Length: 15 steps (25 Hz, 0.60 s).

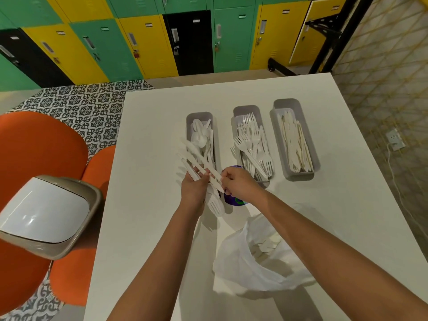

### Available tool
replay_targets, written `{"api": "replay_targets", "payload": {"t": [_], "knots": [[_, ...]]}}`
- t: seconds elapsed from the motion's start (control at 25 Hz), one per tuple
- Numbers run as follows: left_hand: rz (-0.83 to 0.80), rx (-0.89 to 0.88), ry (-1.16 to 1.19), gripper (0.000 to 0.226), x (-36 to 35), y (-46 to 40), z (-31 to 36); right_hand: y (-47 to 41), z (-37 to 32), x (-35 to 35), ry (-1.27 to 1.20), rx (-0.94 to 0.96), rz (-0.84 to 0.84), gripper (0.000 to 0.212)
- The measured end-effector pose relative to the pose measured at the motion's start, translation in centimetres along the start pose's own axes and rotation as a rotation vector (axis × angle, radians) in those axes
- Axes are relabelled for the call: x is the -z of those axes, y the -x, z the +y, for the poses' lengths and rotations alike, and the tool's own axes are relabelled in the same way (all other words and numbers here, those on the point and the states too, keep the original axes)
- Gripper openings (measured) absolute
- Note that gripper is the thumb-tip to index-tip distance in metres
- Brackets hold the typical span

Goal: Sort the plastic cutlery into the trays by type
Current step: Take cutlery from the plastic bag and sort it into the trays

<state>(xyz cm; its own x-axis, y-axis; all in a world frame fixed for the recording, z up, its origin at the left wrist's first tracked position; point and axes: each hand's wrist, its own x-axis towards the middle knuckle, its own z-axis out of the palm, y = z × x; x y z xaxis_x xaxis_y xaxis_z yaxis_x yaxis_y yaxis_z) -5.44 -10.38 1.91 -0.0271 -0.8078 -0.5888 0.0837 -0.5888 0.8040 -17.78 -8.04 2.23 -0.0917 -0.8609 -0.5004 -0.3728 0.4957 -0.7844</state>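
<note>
My left hand (194, 189) grips a fanned bunch of white plastic cutlery (196, 159); knife blades point up and away, fork tines stick out below my palm. My right hand (238, 183) pinches the lower end of one knife in that bunch. Three grey trays stand in a row on the white table (150, 135): the left tray (188, 119) holds spoons, the middle tray (237, 112) holds forks, the right tray (276, 110) holds knives. A white plastic bag (259, 260) near me has more cutlery inside.
A purple round object (234, 201) lies partly hidden under my right hand. A beige and white bin (46, 216) and orange chairs (34, 147) stand left of the table. Coloured lockers line the back wall. A wall socket with a cable is at the right.
</note>
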Motion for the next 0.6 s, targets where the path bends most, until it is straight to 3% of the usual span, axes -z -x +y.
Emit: {"api": "replay_targets", "payload": {"t": [0.12, 0.32, 0.44, 0.6], "knots": [[-0.008, -0.005, 0.026, 0.017, -0.5, 0.4, -0.3, 0.4, 0.6, 1.1, -0.014, -0.026, 0.107, 0.024], [-0.073, -0.004, -0.012, 0.013, -1.8, 1.2, -0.6, 1.1, 2.7, 5.5, 0.006, -0.063, 0.501, 0.017], [-0.088, 0.022, -0.066, 0.011, -2.5, 1.1, -1.3, 1.2, 5.0, 8.5, 0.1, -0.193, 0.713, 0.019], [-0.136, 0.069, -0.066, 0.012, -3.5, 1.7, -1.6, 1.2, 8.1, 11.2, 0.2, -0.381, 0.761, 0.026]]}}
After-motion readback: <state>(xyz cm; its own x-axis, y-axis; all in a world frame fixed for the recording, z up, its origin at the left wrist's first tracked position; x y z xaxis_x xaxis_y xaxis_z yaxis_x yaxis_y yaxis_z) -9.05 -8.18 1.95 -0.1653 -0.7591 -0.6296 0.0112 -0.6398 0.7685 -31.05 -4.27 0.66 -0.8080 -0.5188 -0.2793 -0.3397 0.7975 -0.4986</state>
